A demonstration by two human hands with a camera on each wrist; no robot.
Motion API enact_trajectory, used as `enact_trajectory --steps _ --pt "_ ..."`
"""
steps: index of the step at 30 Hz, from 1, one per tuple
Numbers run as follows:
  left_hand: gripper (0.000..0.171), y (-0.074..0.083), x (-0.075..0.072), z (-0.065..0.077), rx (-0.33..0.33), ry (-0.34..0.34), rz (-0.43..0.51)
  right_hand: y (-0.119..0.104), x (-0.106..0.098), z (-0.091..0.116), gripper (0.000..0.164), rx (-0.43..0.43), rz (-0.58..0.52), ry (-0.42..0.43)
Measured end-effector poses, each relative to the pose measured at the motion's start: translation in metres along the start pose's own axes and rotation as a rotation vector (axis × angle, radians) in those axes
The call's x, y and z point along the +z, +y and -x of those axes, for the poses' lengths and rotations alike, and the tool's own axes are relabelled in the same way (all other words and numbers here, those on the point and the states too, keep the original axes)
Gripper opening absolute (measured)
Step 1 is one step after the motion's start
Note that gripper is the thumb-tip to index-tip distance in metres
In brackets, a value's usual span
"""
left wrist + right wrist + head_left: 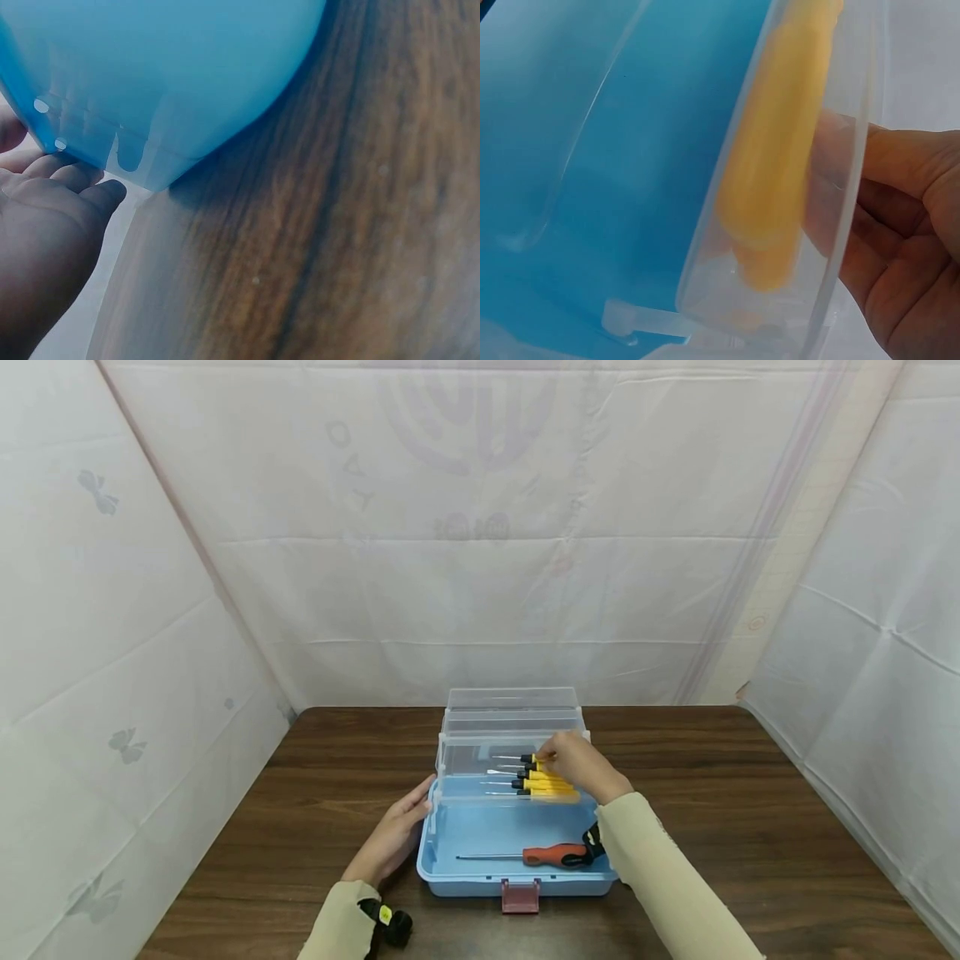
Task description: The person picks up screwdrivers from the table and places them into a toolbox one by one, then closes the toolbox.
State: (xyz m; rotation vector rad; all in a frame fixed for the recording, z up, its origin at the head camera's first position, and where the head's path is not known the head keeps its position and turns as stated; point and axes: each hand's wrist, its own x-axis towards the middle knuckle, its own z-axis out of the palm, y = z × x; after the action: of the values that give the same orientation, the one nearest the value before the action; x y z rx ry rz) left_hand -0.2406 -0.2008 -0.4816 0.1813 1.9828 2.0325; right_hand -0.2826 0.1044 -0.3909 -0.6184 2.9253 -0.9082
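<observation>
A light-blue toolbox (pixel 480 887) lies open on the table. Its clear plastic tray (pixel 459 787) is raised at the back and holds several small yellow-handled screwdrivers (pixel 551 784) side by side. My right hand (pixel 581 764) reaches over the tray's right part and pinches the handle of the rearmost screwdriver with its fingertips. Through the clear wall in the right wrist view, yellow handles (pixel 772 142) show beside that hand (pixel 907 217). My left hand (pixel 396 835) rests against the box's left side, fingers extended; the left wrist view shows its fingers (pixel 75 176) at the blue edge.
A larger orange and black screwdriver (pixel 555 856) lies in the box bottom, its shaft to the left. The clear lid (pixel 513 697) stands raised behind the tray. A maroon latch (pixel 521 897) hangs at the front. White cloth (pixel 480 593) surrounds the wooden table (pixel 337 777).
</observation>
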Motion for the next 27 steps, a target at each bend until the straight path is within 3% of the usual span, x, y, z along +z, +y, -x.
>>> enact_trajectory --steps 8,27 --pt "0.058 0.0 0.002 0.0 0.004 0.012 -0.002 0.0 -0.004 0.002 0.022 0.029 0.007 -0.014" --pt "0.059 -0.001 0.003 -0.003 -0.004 0.011 -0.015 0.007 -0.02 0.009 0.022 -0.023 0.007 0.017"
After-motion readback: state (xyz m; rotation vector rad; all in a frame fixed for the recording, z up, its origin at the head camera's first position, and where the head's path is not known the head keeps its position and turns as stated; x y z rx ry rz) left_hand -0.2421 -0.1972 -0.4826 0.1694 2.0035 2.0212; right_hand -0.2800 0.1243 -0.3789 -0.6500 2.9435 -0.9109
